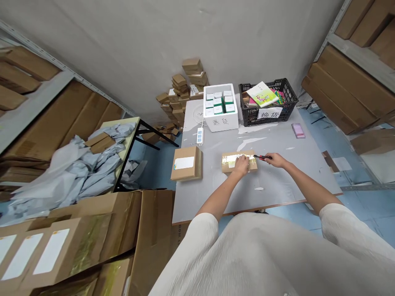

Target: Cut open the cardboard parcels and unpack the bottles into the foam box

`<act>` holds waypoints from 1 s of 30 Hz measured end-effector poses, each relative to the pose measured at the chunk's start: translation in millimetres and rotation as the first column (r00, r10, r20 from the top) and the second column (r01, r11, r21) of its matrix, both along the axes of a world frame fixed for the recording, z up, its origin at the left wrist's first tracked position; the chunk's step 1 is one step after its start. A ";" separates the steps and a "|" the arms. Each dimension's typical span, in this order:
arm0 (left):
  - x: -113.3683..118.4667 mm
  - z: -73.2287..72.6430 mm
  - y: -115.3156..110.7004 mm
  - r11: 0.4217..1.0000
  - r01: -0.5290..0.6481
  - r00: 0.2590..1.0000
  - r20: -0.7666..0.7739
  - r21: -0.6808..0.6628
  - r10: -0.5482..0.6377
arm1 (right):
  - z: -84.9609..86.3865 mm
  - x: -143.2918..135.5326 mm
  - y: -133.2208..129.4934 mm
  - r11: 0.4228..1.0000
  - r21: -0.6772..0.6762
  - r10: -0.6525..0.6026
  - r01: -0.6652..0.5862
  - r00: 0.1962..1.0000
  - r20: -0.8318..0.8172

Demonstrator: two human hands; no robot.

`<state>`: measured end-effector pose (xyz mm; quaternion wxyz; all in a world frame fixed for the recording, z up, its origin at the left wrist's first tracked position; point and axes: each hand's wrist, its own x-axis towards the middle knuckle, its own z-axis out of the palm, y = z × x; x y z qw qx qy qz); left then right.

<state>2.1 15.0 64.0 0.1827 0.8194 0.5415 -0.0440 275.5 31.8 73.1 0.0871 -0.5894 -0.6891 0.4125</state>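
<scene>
A small taped cardboard box (226, 163) lies on the grey table in front of me. My left hand (241, 164) is on top of this box, its fingers bent and gripping it near the middle. Wrapped round the handle of a black and red utility knife (261, 157) are the fingers of my right hand (277, 160). The knife points left, its tip at the box's right end; whether the blade has entered the tape is too small to tell. Shiny clear tape and a pale label cover part of the box top.
Left on the table (216, 193) sits a larger labelled carton (185, 164). Behind are a power strip (200, 135), a white foam box (221, 122) of small boxes, and a black crate (262, 117) with booklets. A pixelated pink item (298, 130) lies right. Stacked cartons (157, 230) stand front left.
</scene>
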 end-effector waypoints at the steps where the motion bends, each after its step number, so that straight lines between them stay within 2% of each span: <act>1: 0.1 -0.2 -0.1 1.000 0.001 1.000 0.001 -0.002 -0.001 | 0.7 1.0 4.0 0.999 0.029 0.033 -0.035 0.998 0.054; 5: -1.7 0.0 -1.9 1.000 0.011 1.000 0.021 -0.004 -0.010 | 1.2 4.5 22.9 0.991 0.046 0.117 -0.129 0.971 0.206; 13: -3.7 -1.1 -6.0 0.999 0.035 0.999 0.007 0.017 -0.035 | -8.2 -7.7 62.8 0.937 0.114 0.283 -0.330 0.908 0.308; 17: -4.5 -3.7 -6.4 0.999 0.033 0.999 0.010 0.022 -0.033 | -10.4 -17.6 77.5 0.925 0.079 0.328 -0.371 0.887 0.324; 21: -5.1 -5.0 -6.6 0.999 0.029 1.000 0.009 0.020 -0.029 | -9.9 -12.0 78.9 0.946 -0.105 0.322 -0.306 0.922 0.216; 25: -4.9 -5.1 -7.1 0.999 0.026 1.000 0.005 0.023 -0.026 | -8.9 0.9 64.6 0.917 -0.318 0.267 -0.240 0.963 0.045; 30: -5.3 -3.5 -7.8 1.000 0.026 1.000 0.013 0.016 -0.026 | -8.4 10.1 43.4 0.898 -0.388 0.172 -0.208 0.977 -0.126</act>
